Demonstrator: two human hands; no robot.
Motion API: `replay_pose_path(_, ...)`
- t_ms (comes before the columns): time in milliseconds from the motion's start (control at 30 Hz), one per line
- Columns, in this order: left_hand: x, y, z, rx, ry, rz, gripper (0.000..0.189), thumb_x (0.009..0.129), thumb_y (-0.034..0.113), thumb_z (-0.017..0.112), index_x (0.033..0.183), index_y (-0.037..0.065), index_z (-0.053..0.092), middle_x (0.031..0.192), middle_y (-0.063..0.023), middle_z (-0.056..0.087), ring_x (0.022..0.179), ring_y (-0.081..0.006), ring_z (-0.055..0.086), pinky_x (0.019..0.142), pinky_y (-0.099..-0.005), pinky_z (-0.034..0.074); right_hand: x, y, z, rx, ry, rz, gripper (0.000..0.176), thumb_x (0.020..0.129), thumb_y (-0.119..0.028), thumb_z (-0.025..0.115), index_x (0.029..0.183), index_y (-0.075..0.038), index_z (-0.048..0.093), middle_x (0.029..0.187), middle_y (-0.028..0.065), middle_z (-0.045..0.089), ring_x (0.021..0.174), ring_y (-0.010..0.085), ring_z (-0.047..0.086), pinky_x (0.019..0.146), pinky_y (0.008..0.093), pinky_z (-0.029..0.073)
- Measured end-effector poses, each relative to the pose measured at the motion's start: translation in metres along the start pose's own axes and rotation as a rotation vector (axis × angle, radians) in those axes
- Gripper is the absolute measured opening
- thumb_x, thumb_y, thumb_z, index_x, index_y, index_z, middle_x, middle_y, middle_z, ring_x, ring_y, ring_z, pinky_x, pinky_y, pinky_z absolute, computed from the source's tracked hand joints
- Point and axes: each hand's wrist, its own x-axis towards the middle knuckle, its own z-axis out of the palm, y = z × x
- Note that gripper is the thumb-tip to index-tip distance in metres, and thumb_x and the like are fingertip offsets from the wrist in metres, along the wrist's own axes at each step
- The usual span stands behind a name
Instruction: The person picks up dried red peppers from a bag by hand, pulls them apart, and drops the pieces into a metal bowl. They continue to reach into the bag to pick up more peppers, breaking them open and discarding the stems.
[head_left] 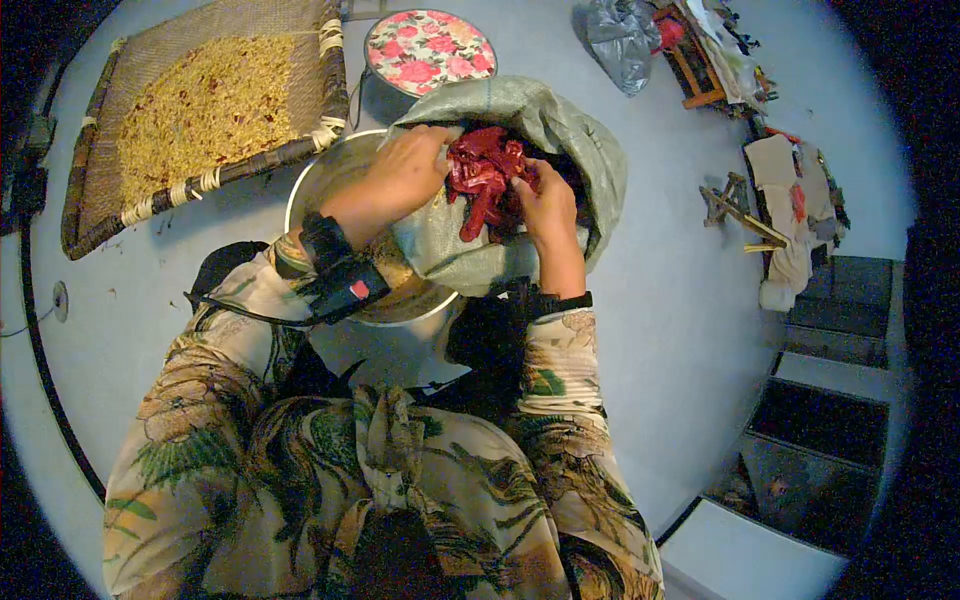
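Dried red chili peppers (484,178) are bunched between my two hands, above the mouth of a pale green woven sack (598,160). My left hand (405,175) closes on the bunch from the left, its fingertips partly hidden. From the right, my right hand (550,203) pinches the same peppers between thumb and fingers. The sack's rim is rolled open, and its inside looks dark behind the peppers. Under the sack and my left forearm is a wide metal basin (318,180), partly covered.
A wood-framed woven tray (215,60) with yellow seeds and red flecks lies at upper left. Beside it stands a round stool with a floral top (430,50). A grey plastic bag (620,45), a small wooden stand (738,205) and dark stairs (815,420) are to the right.
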Motion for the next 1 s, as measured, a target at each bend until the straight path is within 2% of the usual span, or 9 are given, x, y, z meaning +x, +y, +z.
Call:
replay_pose_path(100, -0.002, 0.003, -0.004, -0.016, -0.018, 0.010, 0.035, 0.085, 0.017, 0.056, 0.116, 0.000, 0.058, 0.114, -0.0226, 0.060, 0.110, -0.0380, 0.055, 0.095, -0.0437, 0.042, 0.005, 0.016, 0.020, 0.013, 0.031, -0.081, 0.031, 0.078, -0.017, 0.070, 0.107, -0.008, 0.062, 0.099, 0.0152, 0.066, 0.091, 0.0344, 0.063, 0.079, 0.0431, 0.050)
replay_pose_path(200, -0.007, 0.005, -0.008, 0.008, 0.006, 0.048, 0.036, 0.085, 0.017, 0.057, 0.117, 0.000, 0.057, 0.116, -0.0224, 0.059, 0.111, -0.0375, 0.054, 0.096, -0.0434, 0.042, 0.005, 0.010, 0.019, -0.167, -0.017, -0.063, 0.033, 0.079, -0.020, 0.069, 0.110, -0.011, 0.061, 0.101, 0.0160, 0.066, 0.090, 0.0360, 0.063, 0.077, 0.0444, 0.050)
replay_pose_path(300, -0.011, 0.009, -0.015, 0.014, 0.010, 0.055, 0.037, 0.085, 0.017, 0.057, 0.118, 0.000, 0.057, 0.118, -0.0216, 0.058, 0.112, -0.0368, 0.053, 0.098, -0.0426, 0.041, 0.008, 0.012, 0.022, -0.191, -0.007, -0.047, 0.027, 0.082, -0.024, 0.065, 0.105, -0.011, 0.064, 0.100, 0.0170, 0.066, 0.088, 0.0372, 0.063, 0.076, 0.0453, 0.050)
replay_pose_path(500, -0.015, 0.013, -0.025, 0.015, -0.015, 0.026, 0.035, 0.087, 0.019, 0.056, 0.117, 0.001, 0.056, 0.120, -0.0205, 0.057, 0.113, -0.0362, 0.053, 0.099, -0.0422, 0.040, 0.013, 0.012, 0.001, -0.020, 0.167, -0.002, 0.024, 0.087, -0.028, 0.058, 0.091, -0.005, 0.067, 0.085, 0.0205, 0.066, 0.081, 0.0374, 0.064, 0.072, 0.0454, 0.049)
replay_pose_path(533, -0.015, 0.013, -0.025, 0.006, -0.011, 0.033, 0.035, 0.087, 0.020, 0.057, 0.117, 0.001, 0.057, 0.119, -0.0202, 0.057, 0.112, -0.0365, 0.053, 0.099, -0.0419, 0.041, 0.014, 0.016, -0.003, 0.078, 0.182, -0.025, 0.024, 0.087, -0.025, 0.057, 0.090, -0.003, 0.067, 0.080, 0.0189, 0.067, 0.075, 0.0326, 0.065, 0.069, 0.0424, 0.049)
replay_pose_path(667, -0.008, 0.013, -0.022, -0.084, -0.027, 0.034, 0.036, 0.088, 0.022, 0.058, 0.117, 0.000, 0.056, 0.114, -0.0182, 0.061, 0.105, -0.0332, 0.058, 0.093, -0.0393, 0.045, 0.022, 0.033, -0.006, 0.627, -0.028, 0.222, 0.016, 0.091, -0.017, 0.053, 0.089, -0.004, 0.061, 0.077, 0.0057, 0.062, 0.072, 0.0184, 0.063, 0.070, 0.0262, 0.050)
replay_pose_path(767, -0.005, 0.022, -0.020, -0.400, -0.072, -0.027, 0.036, 0.089, 0.022, 0.060, 0.116, -0.001, 0.056, 0.107, -0.0142, 0.064, 0.099, -0.0252, 0.061, 0.088, -0.0353, 0.048, 0.016, 0.001, -0.026, 1.068, -0.200, 0.430, 0.013, 0.091, -0.015, 0.052, 0.094, -0.004, 0.057, 0.081, 0.0084, 0.061, 0.075, 0.0210, 0.063, 0.075, 0.0340, 0.054)
replay_pose_path(867, -0.002, 0.033, -0.022, -0.685, -0.088, -0.060, 0.034, 0.088, 0.018, 0.062, 0.115, -0.001, 0.057, 0.103, -0.0099, 0.065, 0.095, -0.0171, 0.061, 0.085, -0.0314, 0.049, 0.011, -0.002, -0.025, 1.284, -0.325, 0.350, 0.012, 0.092, -0.014, 0.052, 0.096, -0.004, 0.054, 0.083, 0.0092, 0.059, 0.078, 0.0228, 0.062, 0.079, 0.0426, 0.056)
replay_pose_path(1000, 0.002, 0.034, -0.019, -0.831, -0.109, -0.050, 0.031, 0.085, 0.012, 0.066, 0.113, 0.001, 0.059, 0.102, -0.0063, 0.066, 0.089, -0.0126, 0.062, 0.080, -0.0280, 0.050, 0.008, -0.012, -0.019, 1.342, -0.445, 0.367, 0.016, 0.092, -0.017, 0.053, 0.098, -0.003, 0.055, 0.083, 0.0088, 0.059, 0.076, 0.0225, 0.062, 0.078, 0.0428, 0.057)
